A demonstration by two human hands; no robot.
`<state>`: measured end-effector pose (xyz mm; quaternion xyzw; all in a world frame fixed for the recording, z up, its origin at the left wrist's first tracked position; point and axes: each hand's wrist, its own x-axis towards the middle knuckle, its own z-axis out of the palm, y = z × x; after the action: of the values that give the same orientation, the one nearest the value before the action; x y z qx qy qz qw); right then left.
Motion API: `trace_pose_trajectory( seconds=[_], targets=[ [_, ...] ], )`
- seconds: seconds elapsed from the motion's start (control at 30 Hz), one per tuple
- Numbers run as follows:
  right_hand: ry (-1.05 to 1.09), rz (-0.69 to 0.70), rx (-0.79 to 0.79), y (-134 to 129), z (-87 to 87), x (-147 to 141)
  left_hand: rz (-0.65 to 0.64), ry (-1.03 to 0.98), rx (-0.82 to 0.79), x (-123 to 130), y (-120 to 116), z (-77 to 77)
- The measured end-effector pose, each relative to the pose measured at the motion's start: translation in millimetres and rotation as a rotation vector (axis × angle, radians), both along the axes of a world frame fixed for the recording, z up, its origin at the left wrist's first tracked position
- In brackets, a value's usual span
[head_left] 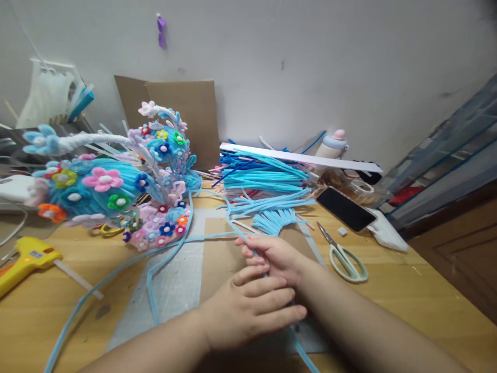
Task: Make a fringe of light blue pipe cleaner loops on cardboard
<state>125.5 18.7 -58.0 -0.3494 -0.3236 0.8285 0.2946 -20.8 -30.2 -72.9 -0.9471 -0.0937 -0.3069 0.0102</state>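
Observation:
A long light-blue pipe cleaner (230, 212) runs down through both hands and comes out below them toward the front edge. My right hand (281, 259) is closed around it, fingertips curled over the strand. Just in front, my left hand (248, 313) has its index fingertip on the same strand, the other fingers stretched across toward my right wrist. The left thumb is hidden beneath. Behind the hands, a fanned bunch of short light-blue pipe cleaners (274, 221) lies on a brown cardboard sheet (215, 259).
Flower-covered blue pipe-cleaner pieces (104, 186) stand at left, above a yellow glue gun (33, 259). Scissors (345, 261), a phone (345, 209) and a bottle (332, 147) are at right. A pile of blue pipe cleaners (264, 178) lies at the back.

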Motion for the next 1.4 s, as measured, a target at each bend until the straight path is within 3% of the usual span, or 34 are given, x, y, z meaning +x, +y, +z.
trace_pose_trajectory(
  seconds=[0.03,0.1,0.2,0.33,0.47,0.63,0.77,0.87,0.93,1.0,1.1,1.23,1.3,1.4],
  targets=[
    [-0.048,0.045,0.074,4.2,-1.5,-6.8,-0.02,0.046,-0.008,1.0,0.1,-0.1],
    [-0.346,0.104,0.423,12.0,-5.3,-17.3,-0.018,0.114,-0.037,1.8,1.4,-1.0],
    [-0.917,0.013,0.962,28.6,-10.1,-20.4,0.041,0.188,-0.083,0.7,3.3,-2.9],
    [-1.194,-0.206,1.19,63.0,-9.8,-0.2,0.121,0.142,-0.101,-1.1,3.8,-3.6],
    [-1.274,-0.157,1.43,90.9,-14.4,20.4,0.114,0.034,-0.13,-2.7,3.6,-4.2],
    [-1.278,-0.185,1.61,104.4,-19.1,28.8,0.097,-0.139,-0.309,-9.9,5.0,-7.1],
    [-1.215,-0.351,1.738,93.3,7.0,33.8,0.075,-0.168,-0.368,-13.4,6.9,-7.1],
    [-1.116,-0.527,1.931,62.2,36.3,33.5,0.138,-0.192,-0.354,-11.9,6.5,-5.2],
    [-1.117,-0.471,1.878,33.6,49.9,30.4,0.15,-0.225,-0.385,-10.4,5.6,-4.4],
    [-1.097,-0.324,1.664,5.2,53.6,25.9,0.15,-0.264,-0.464,-9.2,4.8,-4.8],
    [-0.937,-0.178,1.231,-25.9,42.2,19.0,0.176,-0.341,-0.612,-8.3,4.3,-8.3],
    [-0.682,-0.249,0.735,-40.4,18.3,12.2,0.278,-0.446,-0.882,-6.4,5.0,-14.6],
    [-0.62,-0.293,0.637,-41.2,10.5,10.3,0.33,-0.471,-0.985,-5.0,5.9,-15.7],
    [-0.595,-0.326,0.65,-41.0,4.8,8.6,0.366,-0.497,-1.019,-3.1,7.2,-14.2]
  ],
)
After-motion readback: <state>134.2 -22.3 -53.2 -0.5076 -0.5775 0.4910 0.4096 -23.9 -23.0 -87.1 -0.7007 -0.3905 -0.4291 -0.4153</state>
